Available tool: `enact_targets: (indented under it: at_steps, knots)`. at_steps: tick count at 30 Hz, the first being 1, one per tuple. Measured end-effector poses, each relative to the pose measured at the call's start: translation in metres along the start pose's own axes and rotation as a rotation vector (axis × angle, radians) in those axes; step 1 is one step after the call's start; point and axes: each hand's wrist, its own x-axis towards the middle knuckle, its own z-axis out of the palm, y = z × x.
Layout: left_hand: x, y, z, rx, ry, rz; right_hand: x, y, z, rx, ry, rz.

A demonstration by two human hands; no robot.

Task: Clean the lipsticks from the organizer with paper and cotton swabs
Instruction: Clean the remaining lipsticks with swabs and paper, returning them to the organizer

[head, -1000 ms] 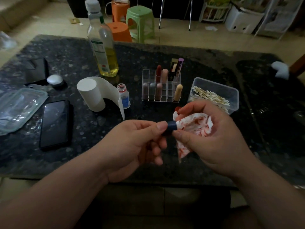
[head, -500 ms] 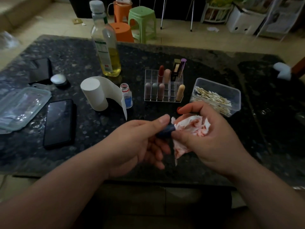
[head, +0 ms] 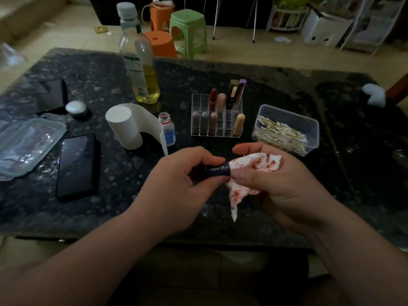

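My left hand (head: pixel 176 186) grips a dark blue lipstick tube (head: pixel 217 170) between thumb and fingers, its tip hidden inside a crumpled white paper (head: pixel 254 171) stained red. My right hand (head: pixel 278 186) holds that paper wrapped around the lipstick's end. Behind the hands stands a clear organizer (head: pixel 217 120) with several lipsticks upright in its cells. A clear tub of cotton swabs (head: pixel 287 131) sits to its right. A white paper roll (head: pixel 125 127) stands to the left with a strip hanging loose.
A tall oil bottle (head: pixel 141 69) and a small open vial (head: pixel 169 131) stand near the roll. A black phone (head: pixel 76 164), a clear lid (head: pixel 26 144) and a small white puck (head: pixel 76 107) lie at the left. Plastic stools (head: pixel 187 29) stand beyond the dark stone table (head: pixel 110 206).
Both hands stay joined at the lipstick and paper. The paper has been bunched tighter round the lipstick's end, and the hands have shifted slightly.
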Motion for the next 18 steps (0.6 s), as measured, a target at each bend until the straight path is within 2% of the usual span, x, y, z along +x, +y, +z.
enact_targets:
  at_steps: [2, 5, 6, 9, 11, 13, 15, 18]
  knots:
    - [-0.001, 0.0, 0.002, 0.118, -0.003, 0.075, 0.0, 0.003, 0.0, -0.116, 0.023, -0.046]
    - [0.0, 0.001, 0.001, 0.137, -0.122, -0.053, -0.002, 0.005, 0.001, -0.435, 0.067, -0.135]
    - [0.003, 0.002, -0.003, 0.061, -0.21, -0.156, -0.003, 0.004, 0.001, -0.484, 0.062, -0.156]
    - [0.009, 0.005, -0.017, -0.388, -0.494, -0.474, -0.003, 0.001, 0.001, -0.617, 0.045, -0.219]
    - [0.01, 0.004, -0.022, -0.504, -0.531, -0.525, -0.003, 0.001, 0.001, -0.681, 0.033, -0.232]
    - [0.011, 0.002, -0.021, -0.4, -0.477, -0.456, -0.003, 0.001, 0.002, -0.707, 0.029, -0.223]
    - [0.01, 0.001, -0.019, -0.185, -0.41, -0.363, -0.003, 0.0, 0.003, -0.695, 0.043, -0.186]
    - [0.006, 0.005, -0.012, 0.041, -0.299, -0.278, 0.0, 0.002, 0.006, -0.519, 0.084, -0.065]
